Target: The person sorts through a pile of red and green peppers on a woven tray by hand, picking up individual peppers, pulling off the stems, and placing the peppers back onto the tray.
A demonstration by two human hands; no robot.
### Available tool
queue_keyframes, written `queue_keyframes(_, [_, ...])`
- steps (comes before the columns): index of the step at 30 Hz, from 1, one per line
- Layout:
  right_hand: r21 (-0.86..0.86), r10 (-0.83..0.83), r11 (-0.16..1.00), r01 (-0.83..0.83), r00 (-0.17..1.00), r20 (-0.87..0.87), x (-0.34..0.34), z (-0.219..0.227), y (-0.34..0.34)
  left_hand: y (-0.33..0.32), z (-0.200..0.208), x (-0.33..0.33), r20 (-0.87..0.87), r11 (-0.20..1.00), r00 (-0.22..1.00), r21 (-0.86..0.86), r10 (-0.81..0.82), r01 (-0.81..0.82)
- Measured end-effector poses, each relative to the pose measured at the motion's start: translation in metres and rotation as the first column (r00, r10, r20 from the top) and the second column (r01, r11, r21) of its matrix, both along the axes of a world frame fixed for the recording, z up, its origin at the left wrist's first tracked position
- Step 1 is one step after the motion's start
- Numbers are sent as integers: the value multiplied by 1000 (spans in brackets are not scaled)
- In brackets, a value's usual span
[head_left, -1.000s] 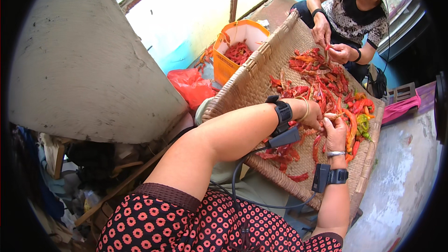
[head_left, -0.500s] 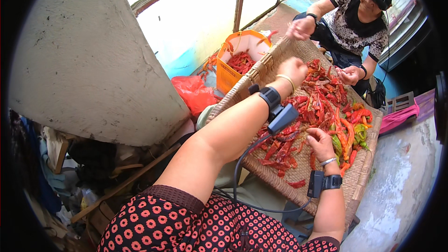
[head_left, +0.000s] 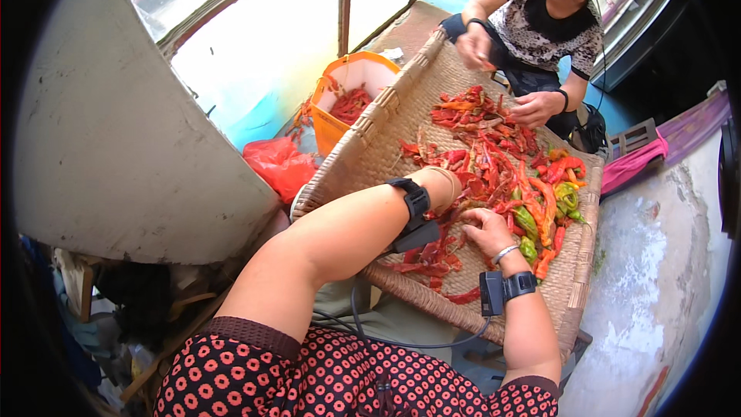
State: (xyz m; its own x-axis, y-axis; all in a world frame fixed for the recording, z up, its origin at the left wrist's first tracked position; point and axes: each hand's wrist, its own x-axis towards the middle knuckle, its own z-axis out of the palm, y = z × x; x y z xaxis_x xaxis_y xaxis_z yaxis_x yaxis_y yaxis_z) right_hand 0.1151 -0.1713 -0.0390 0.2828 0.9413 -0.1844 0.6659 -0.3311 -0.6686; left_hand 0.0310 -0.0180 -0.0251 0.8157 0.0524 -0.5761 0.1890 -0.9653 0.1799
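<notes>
Dried red chili peppers (head_left: 488,158) lie heaped on a woven wicker tray (head_left: 421,104). My left hand (head_left: 448,187) is bent down over the near side of the heap; its fingers are hidden behind the wrist. Right beside it, my right hand (head_left: 488,233) has its fingers bent together at a dried chili pepper, partly hidden at the fingertips. Fresher orange and red peppers (head_left: 544,205) and green ones (head_left: 567,197) lie to the right of my right hand. A few dried pieces (head_left: 463,296) rest near the tray's front edge.
Across the tray a co-worker (head_left: 532,23) holds both hands over its far end. An orange octagonal bucket (head_left: 330,133) with dried peppers stands left of the tray, beside a red plastic bag (head_left: 279,166). A pale wall (head_left: 139,131) rises at left; pink cloth (head_left: 637,166) lies at right.
My left hand has come back toward me from the tray's far left part, down beside my right hand. The co-worker's raised hand has lowered. The whole view has shifted.
</notes>
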Motion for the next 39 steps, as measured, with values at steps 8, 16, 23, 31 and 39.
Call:
queue_keyframes(8, [-18,43,999,-40,973,225,5,1,-2,-4,7,-9,0,993,996,-75,88,-88])
queue_keyframes(16, [-95,29,995,-9,978,206,6,2,-4,-16,-8,2,39,993,994,-51,-101,103])
queue_keyframes(23, [-51,-2,999,16,963,269,11,-8,-6,-7,27,-3,178,959,981,-258,-74,119])
queue_keyframes(31, [-67,19,998,-7,984,179,5,0,-1,7,25,-14,428,868,850,-491,309,-69])
queue_keyframes(39, [-60,-77,995,83,993,93,9,2,-8,21,37,-2,91,139,504,-989,859,-59])
